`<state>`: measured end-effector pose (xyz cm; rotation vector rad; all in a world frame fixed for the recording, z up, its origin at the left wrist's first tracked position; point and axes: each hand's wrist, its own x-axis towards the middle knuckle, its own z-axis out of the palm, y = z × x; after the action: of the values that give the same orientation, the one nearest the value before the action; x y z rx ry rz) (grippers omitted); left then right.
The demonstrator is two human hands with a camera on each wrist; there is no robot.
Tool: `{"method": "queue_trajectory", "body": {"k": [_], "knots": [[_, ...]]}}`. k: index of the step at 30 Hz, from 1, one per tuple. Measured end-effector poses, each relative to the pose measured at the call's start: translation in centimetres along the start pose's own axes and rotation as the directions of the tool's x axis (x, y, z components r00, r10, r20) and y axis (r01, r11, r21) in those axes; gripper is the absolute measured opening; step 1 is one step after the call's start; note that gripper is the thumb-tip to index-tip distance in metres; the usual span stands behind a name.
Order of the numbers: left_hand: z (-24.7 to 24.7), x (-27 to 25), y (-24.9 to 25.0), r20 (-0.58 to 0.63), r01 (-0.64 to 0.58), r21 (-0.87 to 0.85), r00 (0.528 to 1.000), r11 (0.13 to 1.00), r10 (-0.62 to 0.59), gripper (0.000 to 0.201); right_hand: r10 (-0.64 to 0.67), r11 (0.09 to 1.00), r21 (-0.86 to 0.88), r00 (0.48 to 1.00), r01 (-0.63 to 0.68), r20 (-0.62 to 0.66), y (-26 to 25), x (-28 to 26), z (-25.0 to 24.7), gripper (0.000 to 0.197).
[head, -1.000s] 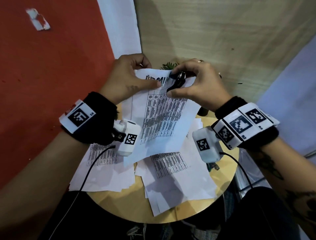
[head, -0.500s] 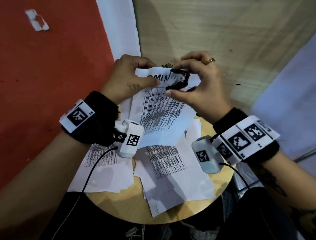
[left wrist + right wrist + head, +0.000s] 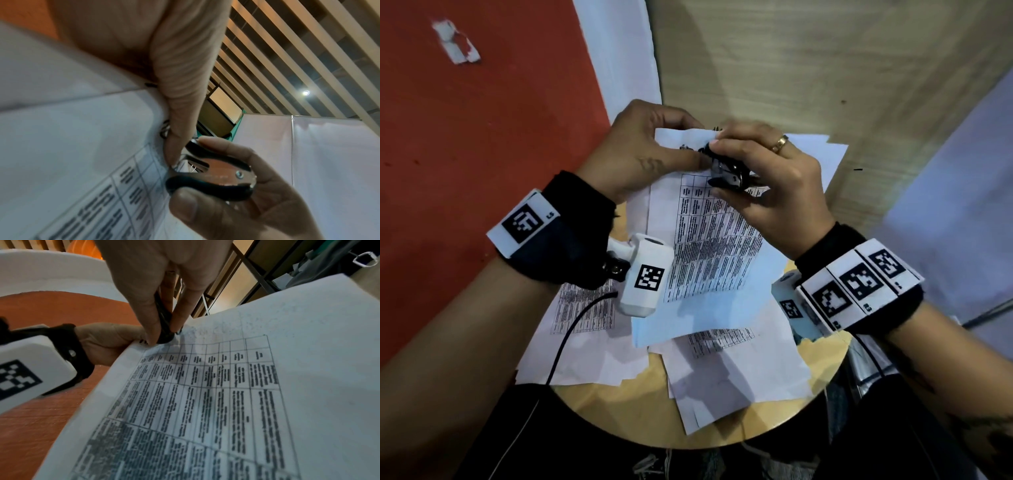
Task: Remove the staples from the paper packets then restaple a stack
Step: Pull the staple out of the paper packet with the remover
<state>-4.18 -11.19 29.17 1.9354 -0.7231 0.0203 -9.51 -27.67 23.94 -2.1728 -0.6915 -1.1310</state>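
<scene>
You are partway through the first half of the job, by my reading: loose printed sheets lie scattered on the round table at your 6 o'clock, which suggests some packets are already apart, while the paper packet in your hands is being worked on and no stapler or restapled stack shows anywhere. Your left hand pinches the packet's top corner, thumb on the printed face and fingers curled behind it, holding the sheets raised above the table. Your right hand grips the staple remover between thumb and forefinger, its black grips squeezed close together. The remover's metal tip sits right at that corner, touching the paper just at 3 o'clock of your left thumb. A thin bent wire shows inside the remover's metal body in the left wrist view; I judge it a staple, though whether it is fully free of the paper I cannot tell.
</scene>
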Motion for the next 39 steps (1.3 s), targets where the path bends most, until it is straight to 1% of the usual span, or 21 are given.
{"method": "queue_trajectory", "body": {"k": [5,9,14,16,20,22,26,28,31,34,39], "knots": [[0.06,0.04,0.21,-0.005,0.003,0.022,1.0,1.0,-0.002,0.044,-0.059,0.997,-0.054,0.998,0.06,0.005,-0.11,0.04,0.09,0.028],[-0.06,0.09,0.24,0.019,0.052,0.018,0.998,0.999,-0.052,0.037,-0.07,0.995,-0.07,0.998,0.07,0.007,-0.08,-0.01,0.1,0.027],[0.06,0.09,0.07,0.005,0.062,0.018,0.998,0.998,-0.062,0.025,-0.071,0.996,-0.062,0.997,0.071,0.005,-0.09,-0.01,0.14,0.026],[0.1,0.06,0.05,0.008,0.055,0.02,0.998,0.998,-0.056,0.027,-0.068,0.995,-0.068,0.998,0.069,0.012,-0.01,-0.07,0.17,0.026],[0.13,-0.02,0.15,0.023,0.058,0.008,0.998,0.998,-0.058,0.038,-0.069,0.995,-0.075,0.997,0.071,0.021,-0.02,-0.01,0.17,0.026],[0.15,0.04,0.15,0.014,0.061,0.002,0.998,0.998,-0.061,0.039,-0.073,0.995,-0.074,0.997,0.074,0.018,-0.15,0.06,0.09,0.026],[0.17,0.18,0.18,-0.013,0.072,0.017,0.997,0.997,-0.072,0.03,-0.073,0.995,-0.061,0.997,0.073,0.005,-0.31,0.25,-0.17,0.029],[0.17,0.16,0.22,-0.021,0.077,0.015,0.997,0.997,-0.077,0.032,-0.072,0.995,-0.066,0.997,0.072,-0.001,-0.29,0.3,-0.2,0.03],[0.19,0.01,0.42,0.001,0.08,-0.004,0.997,0.997,-0.08,0.037,-0.06,0.996,-0.072,0.998,0.06,0.001,-0.2,0.26,-0.12,0.03],[-0.06,0.05,0.41,0.035,0.103,-0.048,0.994,0.993,-0.102,0.03,-0.06,0.995,-0.081,0.998,0.06,0.0,-0.18,0.3,-0.09,0.029],[-0.42,-0.15,0.56,0.051,0.128,-0.111,0.991,0.986,-0.123,0.022,-0.08,0.992,-0.101,0.997,0.08,0.002,-0.24,0.58,-0.07,0.026]]}}
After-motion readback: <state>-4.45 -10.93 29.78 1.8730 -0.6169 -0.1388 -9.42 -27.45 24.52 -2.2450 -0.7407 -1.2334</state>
